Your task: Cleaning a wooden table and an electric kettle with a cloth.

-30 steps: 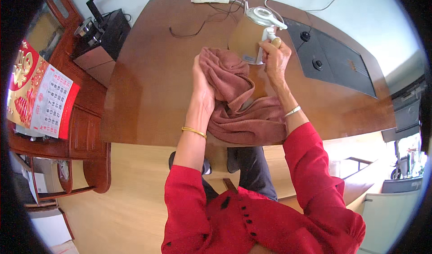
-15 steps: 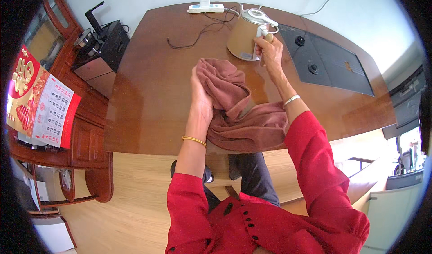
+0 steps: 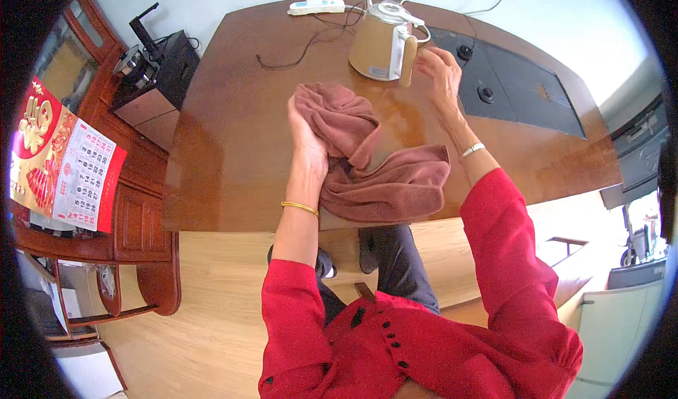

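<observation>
A bunched brown cloth (image 3: 337, 120) is gripped by my left hand (image 3: 306, 138), whose fingers are mostly hidden behind it. The loose end of the cloth trails to the right across the near part of the wooden table (image 3: 233, 152). Beyond it stands a tan electric kettle (image 3: 371, 49), upright, with a clear-topped lid and its handle turned to the right. Just right of that handle is my right hand (image 3: 442, 74), apart from it and holding nothing. Its fingers are loosely bent, spread and a little blurred.
A black two-knob cooktop (image 3: 515, 81) is set into the table on the right. Along the back edge lie a white power strip (image 3: 316, 7) and a dark cable (image 3: 304, 56). To the left are a black appliance (image 3: 166, 74), a red calendar (image 3: 78, 169) and a wooden cabinet (image 3: 138, 226).
My right hand has let go of the kettle's handle and drawn away to the right. The kettle stays standing on the table. My left hand still holds the cloth.
</observation>
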The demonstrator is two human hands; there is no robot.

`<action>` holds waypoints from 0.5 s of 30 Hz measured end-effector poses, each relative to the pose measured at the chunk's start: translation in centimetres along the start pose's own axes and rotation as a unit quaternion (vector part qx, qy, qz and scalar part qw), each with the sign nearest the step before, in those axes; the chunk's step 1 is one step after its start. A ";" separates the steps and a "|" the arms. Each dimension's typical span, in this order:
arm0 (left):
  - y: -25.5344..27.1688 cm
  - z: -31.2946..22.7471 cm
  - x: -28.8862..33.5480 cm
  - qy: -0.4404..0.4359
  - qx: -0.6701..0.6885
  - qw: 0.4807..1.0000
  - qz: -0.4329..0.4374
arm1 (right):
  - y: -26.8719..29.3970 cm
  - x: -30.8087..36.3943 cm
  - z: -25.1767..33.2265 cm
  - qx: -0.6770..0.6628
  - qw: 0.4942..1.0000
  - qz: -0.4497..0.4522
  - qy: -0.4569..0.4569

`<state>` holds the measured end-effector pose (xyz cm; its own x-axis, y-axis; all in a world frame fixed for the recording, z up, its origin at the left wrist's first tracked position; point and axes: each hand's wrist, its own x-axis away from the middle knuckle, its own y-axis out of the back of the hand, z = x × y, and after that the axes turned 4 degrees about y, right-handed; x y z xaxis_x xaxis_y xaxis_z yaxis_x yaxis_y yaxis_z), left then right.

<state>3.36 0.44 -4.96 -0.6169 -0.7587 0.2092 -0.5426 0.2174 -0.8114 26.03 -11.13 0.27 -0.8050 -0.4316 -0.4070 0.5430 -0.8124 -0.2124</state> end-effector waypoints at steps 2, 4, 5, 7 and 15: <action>-0.9 -0.1 0.7 -0.018 0.009 1.000 -0.010 | 3.1 -0.2 -0.4 0.282 0.959 0.002 0.034; -1.8 -0.7 1.5 -0.096 -0.050 0.989 -0.100 | 6.0 0.4 -0.9 0.343 0.936 0.060 0.058; -0.8 -1.1 0.9 -0.108 -0.052 0.987 -0.108 | 6.2 1.1 -1.0 0.396 0.906 0.122 0.081; 1.3 -1.5 -2.1 -0.202 -0.218 0.947 -0.121 | 6.7 1.9 -1.6 0.429 0.880 0.161 0.121; -0.6 -7.1 -6.9 -0.286 -0.794 0.526 -0.110 | 8.4 2.6 -5.3 0.557 0.738 0.223 0.308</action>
<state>3.86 9.93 -2.03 -0.4141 -0.8346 -0.3633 -0.6367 -0.0197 0.7709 29.77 -16.98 -7.30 -0.1579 -0.7721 -0.6156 -0.0881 -0.6099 0.7876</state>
